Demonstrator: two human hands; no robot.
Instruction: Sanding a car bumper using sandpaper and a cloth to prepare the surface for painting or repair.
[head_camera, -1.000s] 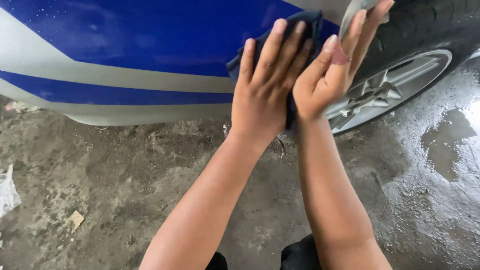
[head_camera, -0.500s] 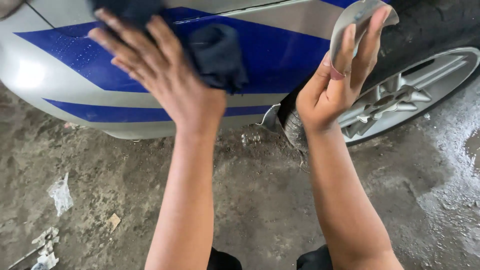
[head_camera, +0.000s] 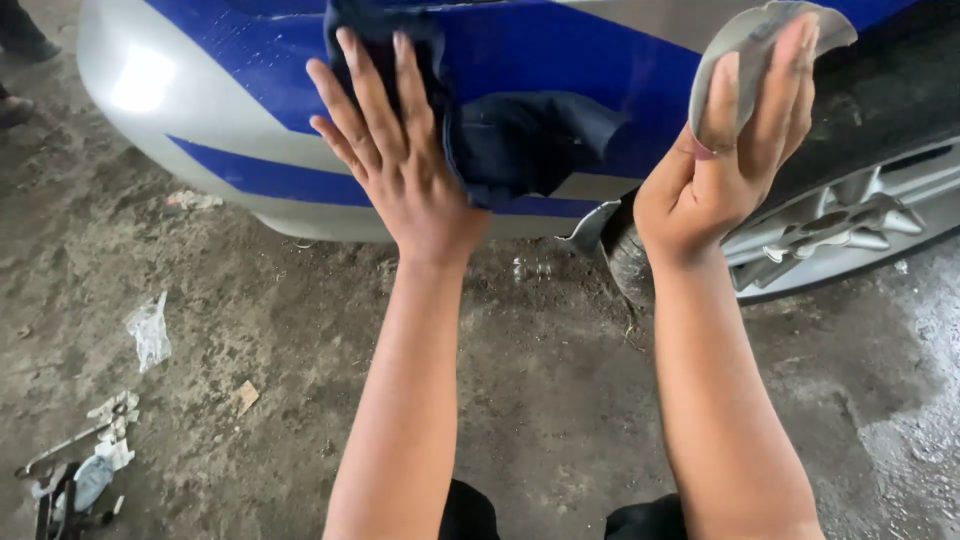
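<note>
A silver car body panel (head_camera: 200, 110) with blue stripes fills the top of the head view. My left hand (head_camera: 395, 160) lies flat with fingers spread, pressing a dark blue cloth (head_camera: 530, 140) against the panel; the cloth hangs out to the right of the palm. My right hand (head_camera: 725, 165) rests with fingers up against the silver edge of the wheel arch (head_camera: 745, 40). Behind it are the black tyre (head_camera: 870, 110) and the silver alloy wheel (head_camera: 850, 225).
The ground is rough, damp concrete (head_camera: 540, 400), wetter at the far right. Litter lies at the left: a crumpled clear wrapper (head_camera: 150, 330), a small brown scrap (head_camera: 245, 397) and several bits of debris (head_camera: 85, 470). A shoe (head_camera: 15, 105) of another person shows at the upper left.
My left hand has carried the cloth leftward along the panel, away from the wheel arch. My right hand stays on the arch edge. The view has shifted left.
</note>
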